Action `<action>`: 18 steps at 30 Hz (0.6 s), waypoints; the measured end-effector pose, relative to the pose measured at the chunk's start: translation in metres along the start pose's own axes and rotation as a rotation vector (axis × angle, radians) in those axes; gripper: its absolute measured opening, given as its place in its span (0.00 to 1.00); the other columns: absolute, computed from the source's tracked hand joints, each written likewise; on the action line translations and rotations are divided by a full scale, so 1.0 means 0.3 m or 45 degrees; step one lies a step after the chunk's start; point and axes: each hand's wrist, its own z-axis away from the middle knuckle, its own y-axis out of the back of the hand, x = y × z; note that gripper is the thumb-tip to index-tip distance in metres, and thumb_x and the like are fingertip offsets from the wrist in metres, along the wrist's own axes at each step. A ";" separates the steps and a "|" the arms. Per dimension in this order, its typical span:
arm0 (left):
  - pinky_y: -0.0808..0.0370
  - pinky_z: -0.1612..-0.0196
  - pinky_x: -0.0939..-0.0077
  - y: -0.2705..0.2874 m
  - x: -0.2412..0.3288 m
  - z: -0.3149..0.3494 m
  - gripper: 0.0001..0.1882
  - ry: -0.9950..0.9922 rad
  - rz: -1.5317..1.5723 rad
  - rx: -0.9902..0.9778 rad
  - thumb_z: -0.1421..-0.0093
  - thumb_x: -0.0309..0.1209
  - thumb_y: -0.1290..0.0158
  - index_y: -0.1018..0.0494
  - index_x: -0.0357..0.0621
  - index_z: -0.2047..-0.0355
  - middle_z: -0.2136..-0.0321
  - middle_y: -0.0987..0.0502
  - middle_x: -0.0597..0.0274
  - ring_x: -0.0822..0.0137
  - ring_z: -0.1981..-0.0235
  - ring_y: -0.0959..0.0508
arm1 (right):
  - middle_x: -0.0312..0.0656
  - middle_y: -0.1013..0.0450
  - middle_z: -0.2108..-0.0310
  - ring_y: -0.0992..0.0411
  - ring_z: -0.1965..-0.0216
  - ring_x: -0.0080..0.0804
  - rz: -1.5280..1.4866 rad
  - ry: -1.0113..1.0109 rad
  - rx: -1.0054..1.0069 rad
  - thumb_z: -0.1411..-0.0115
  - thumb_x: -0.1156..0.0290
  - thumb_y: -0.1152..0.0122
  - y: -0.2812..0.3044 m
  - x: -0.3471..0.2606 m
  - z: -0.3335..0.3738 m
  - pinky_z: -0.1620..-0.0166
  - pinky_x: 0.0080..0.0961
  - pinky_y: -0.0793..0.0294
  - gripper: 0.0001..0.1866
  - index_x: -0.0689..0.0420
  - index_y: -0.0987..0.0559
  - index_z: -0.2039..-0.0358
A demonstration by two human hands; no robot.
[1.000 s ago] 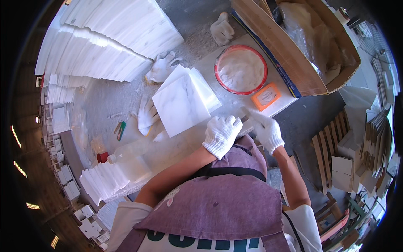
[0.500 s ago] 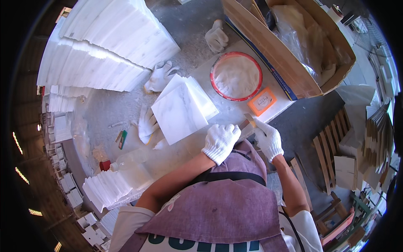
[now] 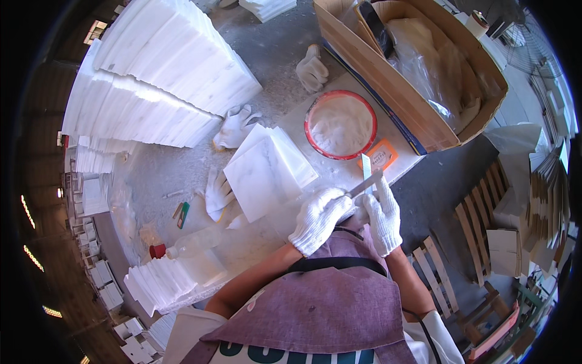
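My left hand [image 3: 322, 219], in a white knit glove, is closed around a flat metal scraper blade [image 3: 365, 182] that points up and right. My right hand [image 3: 383, 218], gloved too, grips a second, paler flat blade [image 3: 366, 167] standing nearly upright. The two blades cross just in front of my apron, at the table's near edge; their handles are hidden in the gloves. Beyond them stands a round tub [image 3: 308, 134] with a red rim, filled with whitish powder or paste. An orange block [image 3: 385, 159] with a label lies beside it. White marble tiles [image 3: 259, 176] are stacked left of my hands.
Tall stacks of white tiles [image 3: 163, 54] rise at the far left, with a smaller stack [image 3: 159, 279] near left. Loose gloves [image 3: 235, 128], a green tool [image 3: 183, 215] and a clear bottle [image 3: 197, 240] lie on the table. A cardboard box [image 3: 412, 91] stands far right; pallets [image 3: 473, 224] are on the floor.
The right hand's blade has swung from pointing left to nearly upright. The left hand's blade has moved up and right across it. My view has shifted slightly.
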 end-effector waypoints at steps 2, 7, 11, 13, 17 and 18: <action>0.25 0.59 0.75 -0.034 -0.047 -0.005 0.09 0.119 0.256 -0.069 0.38 0.27 0.44 0.24 0.36 0.59 0.64 0.21 0.60 0.72 0.64 0.23 | 0.36 0.28 0.68 0.31 0.75 0.17 0.040 0.082 -0.048 0.33 0.76 0.51 -0.009 0.039 0.003 0.73 0.17 0.29 0.27 0.59 0.39 0.34; 0.26 0.62 0.81 -0.051 -0.048 -0.021 0.09 0.376 0.472 -0.205 0.36 0.28 0.45 0.23 0.37 0.59 0.67 0.21 0.66 0.80 0.66 0.25 | 0.37 0.27 0.71 0.28 0.76 0.19 0.279 -0.022 -0.225 0.34 0.73 0.46 0.015 0.068 0.024 0.74 0.17 0.27 0.23 0.60 0.34 0.40; 0.26 0.65 0.81 -0.067 -0.071 -0.015 0.10 0.474 0.515 -0.173 0.37 0.30 0.44 0.23 0.36 0.59 0.70 0.22 0.68 0.80 0.68 0.25 | 0.38 0.26 0.68 0.26 0.73 0.20 0.190 -0.091 -0.327 0.35 0.74 0.45 0.037 0.053 0.044 0.71 0.18 0.26 0.28 0.60 0.38 0.35; 0.26 0.65 0.80 -0.063 -0.058 -0.018 0.12 0.465 0.468 -0.051 0.38 0.32 0.43 0.23 0.36 0.60 0.70 0.21 0.66 0.79 0.69 0.24 | 0.39 0.25 0.63 0.27 0.69 0.21 0.141 -0.157 -0.358 0.35 0.74 0.47 0.064 0.036 0.047 0.65 0.19 0.25 0.29 0.61 0.39 0.34; 0.25 0.65 0.73 -0.032 -0.002 -0.037 0.13 0.338 0.092 -0.153 0.39 0.36 0.43 0.22 0.38 0.62 0.72 0.20 0.61 0.71 0.71 0.22 | 0.37 0.26 0.61 0.29 0.65 0.20 0.076 -0.053 -0.175 0.34 0.66 0.44 0.103 0.100 0.021 0.60 0.20 0.27 0.26 0.64 0.33 0.38; 0.25 0.64 0.71 -0.030 0.003 -0.039 0.13 0.296 -0.026 -0.209 0.39 0.36 0.44 0.22 0.38 0.62 0.72 0.20 0.59 0.68 0.72 0.21 | 0.37 0.26 0.61 0.28 0.64 0.20 0.052 -0.053 -0.171 0.34 0.63 0.44 0.095 0.110 0.011 0.60 0.20 0.27 0.27 0.64 0.32 0.38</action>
